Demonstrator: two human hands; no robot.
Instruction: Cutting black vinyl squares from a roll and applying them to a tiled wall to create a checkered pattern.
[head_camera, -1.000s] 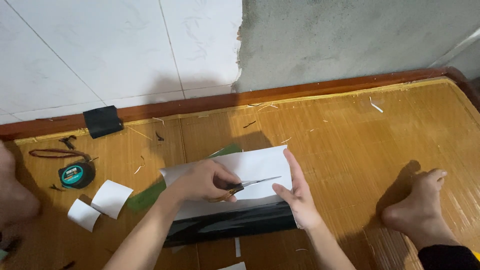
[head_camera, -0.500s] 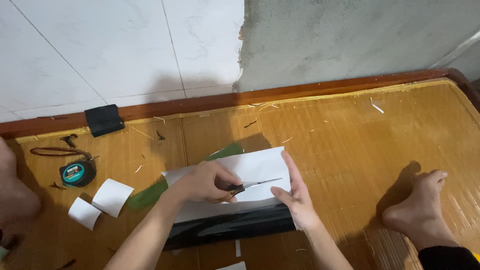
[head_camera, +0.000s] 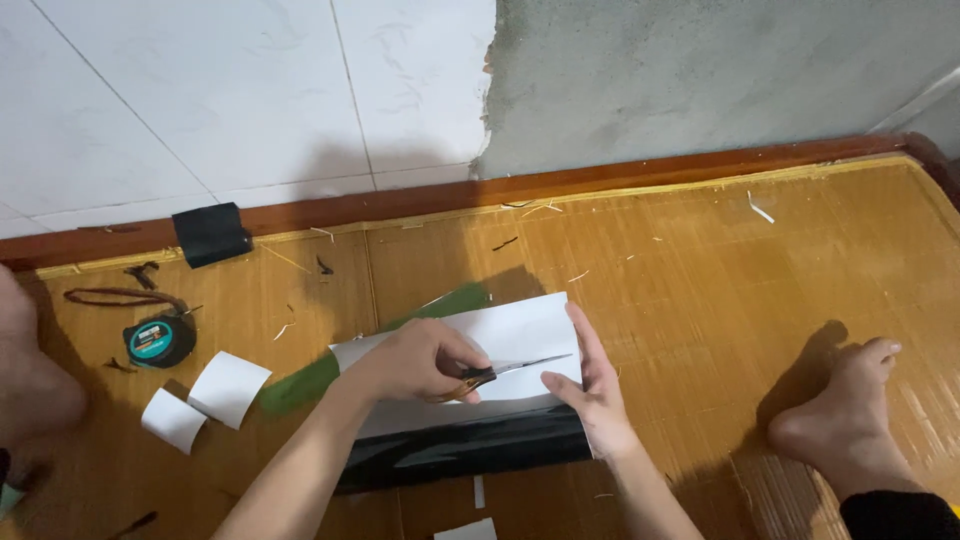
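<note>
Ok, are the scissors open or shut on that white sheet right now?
Open, slightly: the scissors in the left hand show two blades parted in a narrow V over the white sheet, which the right hand holds flat.

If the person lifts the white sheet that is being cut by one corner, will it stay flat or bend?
Probably it would bend. The white sheet looks thin and lies flat on the mat, and the right hand presses its edge while the left hand works the scissors. It likely weighs little and may slide easily.
</note>
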